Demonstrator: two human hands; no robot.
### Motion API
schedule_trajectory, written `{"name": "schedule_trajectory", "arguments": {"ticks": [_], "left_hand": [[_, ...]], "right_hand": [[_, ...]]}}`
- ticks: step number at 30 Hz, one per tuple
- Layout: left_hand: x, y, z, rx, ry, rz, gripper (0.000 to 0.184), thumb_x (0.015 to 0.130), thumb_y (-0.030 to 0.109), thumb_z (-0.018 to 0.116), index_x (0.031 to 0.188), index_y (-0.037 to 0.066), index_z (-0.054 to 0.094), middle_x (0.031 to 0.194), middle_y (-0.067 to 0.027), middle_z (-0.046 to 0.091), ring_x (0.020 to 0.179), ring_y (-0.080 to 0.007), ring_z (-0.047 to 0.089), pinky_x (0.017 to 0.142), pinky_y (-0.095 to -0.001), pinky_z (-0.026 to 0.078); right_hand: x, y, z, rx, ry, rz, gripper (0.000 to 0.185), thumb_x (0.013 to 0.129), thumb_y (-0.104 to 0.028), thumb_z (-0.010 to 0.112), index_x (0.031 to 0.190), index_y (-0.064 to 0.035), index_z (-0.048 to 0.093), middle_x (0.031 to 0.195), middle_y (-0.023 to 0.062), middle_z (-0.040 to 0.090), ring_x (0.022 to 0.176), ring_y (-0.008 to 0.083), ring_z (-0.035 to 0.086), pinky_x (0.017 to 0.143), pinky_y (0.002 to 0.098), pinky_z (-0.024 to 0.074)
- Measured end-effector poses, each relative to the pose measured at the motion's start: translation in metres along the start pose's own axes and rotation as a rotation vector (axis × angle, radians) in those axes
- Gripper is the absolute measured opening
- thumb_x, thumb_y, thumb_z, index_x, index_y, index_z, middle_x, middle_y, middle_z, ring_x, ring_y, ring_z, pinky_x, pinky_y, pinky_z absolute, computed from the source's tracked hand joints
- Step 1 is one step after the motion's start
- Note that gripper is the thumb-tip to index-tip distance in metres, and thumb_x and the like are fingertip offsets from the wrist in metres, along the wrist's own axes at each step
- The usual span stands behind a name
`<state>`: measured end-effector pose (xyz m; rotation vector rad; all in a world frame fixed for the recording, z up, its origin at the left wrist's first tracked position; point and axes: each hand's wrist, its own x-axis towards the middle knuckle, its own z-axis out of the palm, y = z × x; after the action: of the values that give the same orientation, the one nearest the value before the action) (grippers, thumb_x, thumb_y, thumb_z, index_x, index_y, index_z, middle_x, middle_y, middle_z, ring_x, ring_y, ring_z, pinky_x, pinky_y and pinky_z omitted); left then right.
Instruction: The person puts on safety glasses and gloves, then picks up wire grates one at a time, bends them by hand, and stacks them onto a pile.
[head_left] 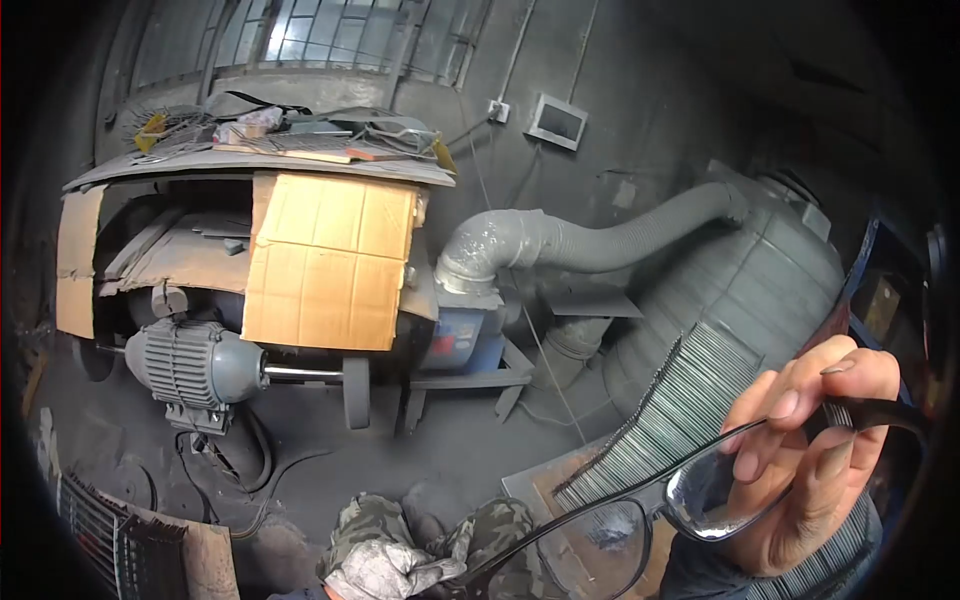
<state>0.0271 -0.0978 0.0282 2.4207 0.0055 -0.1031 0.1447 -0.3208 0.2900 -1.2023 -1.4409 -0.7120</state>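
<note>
My bare right hand is raised at the right, its fingers pinching a pair of black-framed eyeglasses near one lens and the hinge. One lens lies against my fingers, and the other hangs lower left. A long thin temple arm slants down toward my lap. My left hand, in a dirty grey-white glove, is low over my camouflage trousers. Its fingers look folded together; what they hold, if anything, is hidden. The lower temple arm passes close to this glove, but I cannot tell if they touch.
A motor with a shaft and wheel stands at left, under cardboard flaps. A ribbed duct joins a large grey tank. Rows of thin metal pieces stack beside my right hand; another stack is lower left.
</note>
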Motion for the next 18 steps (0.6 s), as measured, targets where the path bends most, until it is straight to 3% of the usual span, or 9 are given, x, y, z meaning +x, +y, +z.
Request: {"name": "schedule_trajectory", "arguments": {"ticks": [2, 4, 5, 6, 7, 12, 14, 16, 18], "left_hand": [[-0.004, 0.003, -0.004, -0.003, -0.005, -0.051, 0.046, 0.100, 0.051, 0.060, 0.085, 0.009, 0.075, 0.077, -0.0195, 0.070, 0.065, -0.0334, 0.067, 0.064, -0.0441, 0.051], [-0.006, -0.004, 0.003, -0.011, 0.105, 0.040, 0.053, 0.099, 0.054, 0.060, 0.074, 0.008, 0.071, 0.071, -0.0196, 0.066, 0.065, -0.0353, 0.066, 0.064, -0.0448, 0.049], [-0.007, -0.007, 0.006, -0.019, 0.162, 0.082, 0.056, 0.098, 0.055, 0.060, 0.069, 0.008, 0.069, 0.068, -0.0197, 0.064, 0.065, -0.0363, 0.066, 0.065, -0.0452, 0.049], [-0.010, -0.004, 0.002, -0.080, 0.132, 0.048, 0.056, 0.098, 0.055, 0.060, 0.070, 0.008, 0.069, 0.068, -0.0197, 0.065, 0.066, -0.0364, 0.066, 0.065, -0.0455, 0.049], [-0.014, 0.001, -0.006, -0.143, 0.103, 0.017, 0.056, 0.098, 0.056, 0.060, 0.071, 0.008, 0.069, 0.069, -0.0198, 0.065, 0.067, -0.0364, 0.067, 0.065, -0.0457, 0.049], [-0.015, 0.000, -0.003, -0.170, 0.100, 0.027, 0.058, 0.098, 0.057, 0.059, 0.072, 0.007, 0.070, 0.070, -0.0204, 0.066, 0.068, -0.0369, 0.067, 0.066, -0.0460, 0.049], [-0.012, -0.001, 0.001, -0.144, 0.109, 0.024, 0.059, 0.098, 0.059, 0.058, 0.073, 0.007, 0.070, 0.071, -0.0205, 0.066, 0.069, -0.0372, 0.067, 0.066, -0.0462, 0.049], [-0.012, 0.005, -0.002, -0.144, 0.078, -0.011, 0.061, 0.098, 0.060, 0.057, 0.073, 0.006, 0.070, 0.071, -0.0207, 0.066, 0.069, -0.0376, 0.067, 0.066, -0.0464, 0.049], [-0.009, 0.002, 0.001, -0.133, 0.054, -0.033, 0.064, 0.097, 0.064, 0.056, 0.073, 0.006, 0.070, 0.072, -0.0212, 0.067, 0.070, -0.0384, 0.067, 0.066, -0.0465, 0.050]], "right_hand": [[-0.002, -0.006, 0.006, 0.058, 0.038, 0.000, 0.034, 0.106, -0.024, 0.058, 0.124, 0.0034, 0.048, 0.100, 0.0148, 0.056, 0.062, 0.0117, 0.056, 0.064, 0.0299, 0.0548], [-0.005, -0.017, 0.014, 0.087, 0.106, 0.040, 0.036, 0.107, -0.029, 0.058, 0.123, 0.0027, 0.052, 0.098, 0.0145, 0.061, 0.070, 0.0163, 0.061, 0.073, 0.0348, 0.0563], [-0.007, -0.017, 0.010, 0.069, 0.062, 0.019, 0.038, 0.107, -0.033, 0.057, 0.124, 0.0010, 0.055, 0.102, 0.0173, 0.064, 0.072, 0.0186, 0.063, 0.072, 0.0354, 0.0570], [-0.008, -0.017, 0.005, 0.055, 0.017, -0.001, 0.041, 0.106, -0.036, 0.057, 0.126, -0.0007, 0.057, 0.106, 0.0201, 0.068, 0.074, 0.0210, 0.065, 0.070, 0.0360, 0.0578], [-0.014, -0.019, 0.001, 0.002, -0.016, 0.014, 0.037, 0.108, -0.030, 0.054, 0.131, -0.0014, 0.047, 0.108, 0.0220, 0.066, 0.073, 0.0215, 0.065, 0.068, 0.0321, 0.0603], [-0.017, -0.013, 0.004, 0.207, 0.008, -0.173, 0.041, 0.108, -0.030, 0.053, 0.137, -0.0015, 0.047, 0.111, 0.0219, 0.064, 0.078, 0.0253, 0.066, 0.069, 0.0348, 0.0600], [-0.013, -0.022, -0.014, 0.201, -0.151, -0.150, 0.040, 0.107, -0.032, 0.054, 0.136, -0.0056, 0.051, 0.119, 0.0195, 0.063, 0.084, 0.0274, 0.067, 0.068, 0.0352, 0.0596], [-0.017, -0.026, -0.007, 0.201, -0.068, -0.224, 0.043, 0.106, -0.035, 0.057, 0.138, -0.0070, 0.051, 0.116, 0.0169, 0.061, 0.087, 0.0257, 0.066, 0.063, 0.0330, 0.0571], [-0.021, -0.041, 0.000, 0.145, -0.057, -0.178, 0.039, 0.105, -0.035, 0.060, 0.133, -0.0097, 0.052, 0.111, 0.0077, 0.054, 0.090, 0.0205, 0.061, 0.075, 0.0311, 0.0519]]}}
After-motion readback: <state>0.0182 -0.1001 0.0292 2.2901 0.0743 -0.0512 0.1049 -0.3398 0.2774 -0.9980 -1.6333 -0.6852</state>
